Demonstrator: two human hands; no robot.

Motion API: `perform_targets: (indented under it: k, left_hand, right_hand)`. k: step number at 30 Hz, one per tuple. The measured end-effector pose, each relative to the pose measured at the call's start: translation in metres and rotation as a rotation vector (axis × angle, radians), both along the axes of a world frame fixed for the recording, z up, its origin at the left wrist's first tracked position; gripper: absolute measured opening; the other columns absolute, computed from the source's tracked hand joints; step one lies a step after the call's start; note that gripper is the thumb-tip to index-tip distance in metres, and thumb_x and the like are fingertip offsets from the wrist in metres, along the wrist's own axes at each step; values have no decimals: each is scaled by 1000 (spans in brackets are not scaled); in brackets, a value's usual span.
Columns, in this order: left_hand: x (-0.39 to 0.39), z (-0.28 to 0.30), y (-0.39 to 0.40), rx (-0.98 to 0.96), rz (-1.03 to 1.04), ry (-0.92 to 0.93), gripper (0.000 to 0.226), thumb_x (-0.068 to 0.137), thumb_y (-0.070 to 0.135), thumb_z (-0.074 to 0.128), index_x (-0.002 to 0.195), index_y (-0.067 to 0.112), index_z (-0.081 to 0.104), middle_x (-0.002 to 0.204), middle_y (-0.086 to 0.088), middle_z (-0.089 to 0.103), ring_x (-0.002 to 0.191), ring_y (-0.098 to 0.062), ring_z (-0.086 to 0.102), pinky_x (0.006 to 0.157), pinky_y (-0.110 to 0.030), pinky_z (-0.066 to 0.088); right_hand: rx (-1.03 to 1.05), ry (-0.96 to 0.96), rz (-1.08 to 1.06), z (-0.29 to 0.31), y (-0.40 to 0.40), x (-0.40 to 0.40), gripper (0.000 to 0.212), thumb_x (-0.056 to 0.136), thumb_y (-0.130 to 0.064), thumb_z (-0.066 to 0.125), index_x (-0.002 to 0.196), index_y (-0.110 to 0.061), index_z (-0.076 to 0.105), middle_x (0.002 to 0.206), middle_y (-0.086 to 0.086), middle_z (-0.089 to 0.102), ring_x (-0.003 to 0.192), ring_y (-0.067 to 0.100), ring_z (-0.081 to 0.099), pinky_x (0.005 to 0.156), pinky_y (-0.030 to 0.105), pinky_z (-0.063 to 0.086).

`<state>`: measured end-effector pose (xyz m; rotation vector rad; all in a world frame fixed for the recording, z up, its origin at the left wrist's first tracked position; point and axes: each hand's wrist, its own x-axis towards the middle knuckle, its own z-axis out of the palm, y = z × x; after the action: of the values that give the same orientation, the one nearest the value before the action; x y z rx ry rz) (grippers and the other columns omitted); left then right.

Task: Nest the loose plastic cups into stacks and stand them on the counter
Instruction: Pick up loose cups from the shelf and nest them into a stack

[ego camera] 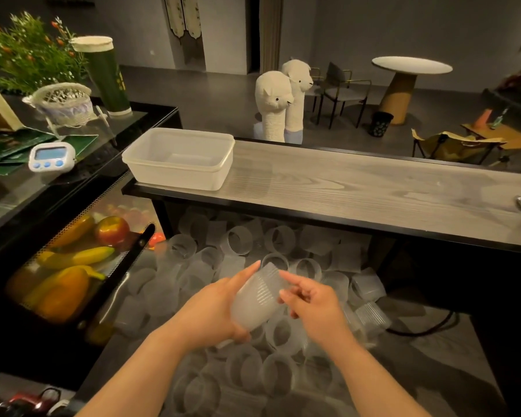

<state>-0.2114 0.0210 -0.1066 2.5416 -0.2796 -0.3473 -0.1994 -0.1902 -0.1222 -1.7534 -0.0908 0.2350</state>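
Translucent ribbed cup stack (257, 299) held over the loose cups (241, 245) heaped on the lower shelf; left hand (211, 311) wraps its base, right hand (310, 305) half-open, fingertips on the rim. Nesting step, likely; next grab another cup, seat it. Wooden counter (358, 188) above holds no stack yet; white tub (178, 158) sits at its left end.

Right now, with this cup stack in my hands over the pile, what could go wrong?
1. The left hand alone grips the cup stack; the right hand only touches its rim end, so the tilted stack might slip into the loose cups below.
2. The white tub takes up the counter's near-left end, so stand the stack further right.
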Motion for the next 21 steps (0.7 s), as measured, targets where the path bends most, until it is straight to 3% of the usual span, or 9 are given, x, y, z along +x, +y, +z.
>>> perform_targets:
  k: [2,5,7,9,11,14,17,19,21]
  left_hand:
    - [1,1,-2,15,-10,-17,125,62,37,84,134,73,-12,122,14,49,102,-7,52,89,-33,52]
    - [2,-2,1,71,-10,-19,126,62,38,84,130,74,-16,116,15,47,99,-7,51,86,-30,51]
    - [2,-3,4,66,18,-2,126,61,41,84,128,76,-16,114,15,47,98,-8,50,85,-26,49]
    - [3,-4,6,73,40,17,127,62,42,86,130,75,-16,112,12,48,95,-8,51,81,-25,48]
    - [2,-6,8,86,53,41,128,63,41,86,130,75,-17,111,10,48,92,-8,52,79,-24,47]
    - [-1,-9,10,100,50,67,126,64,40,85,127,75,-19,110,10,48,91,-7,50,76,-22,44]
    - [-3,-11,11,104,49,85,125,66,38,84,132,72,-17,112,10,47,93,-7,50,77,-22,43]
    - [-4,-13,12,106,50,95,125,67,37,84,139,68,-14,114,11,46,95,-8,50,80,-23,45]
    - [-3,-14,11,106,43,91,125,67,36,84,140,66,-13,116,11,46,96,-8,50,82,-23,45]
  right_hand:
    - [-85,-21,94,-5,5,-6,43,98,-14,54,118,-52,56,84,-13,71,63,2,56,69,21,53]
    - [-100,71,201,-11,3,-3,42,102,-15,45,126,-49,55,105,-16,69,69,5,60,70,20,51]
    - [-118,88,105,-21,-7,6,44,101,-12,46,117,-50,60,117,-16,64,73,5,59,66,19,49]
    - [-369,97,-6,-39,-20,16,41,97,-8,48,104,-45,64,121,-15,57,88,6,57,75,19,48]
    - [-525,243,-59,-69,-27,26,33,90,-5,50,99,-29,70,118,-8,54,101,14,54,85,22,43]
    - [-314,479,-206,-111,-34,28,9,71,-8,66,76,-6,72,106,16,66,87,30,56,83,38,46]
    - [-238,567,-290,-113,-29,31,13,78,-10,68,86,-1,73,94,18,70,79,29,59,79,38,50]
    - [-381,437,-275,-96,-29,29,17,89,-13,62,101,-9,73,100,8,70,87,23,62,80,32,51]
    - [-544,154,-181,-78,-37,24,24,96,-21,56,118,-26,66,107,-4,67,94,13,62,81,23,48]
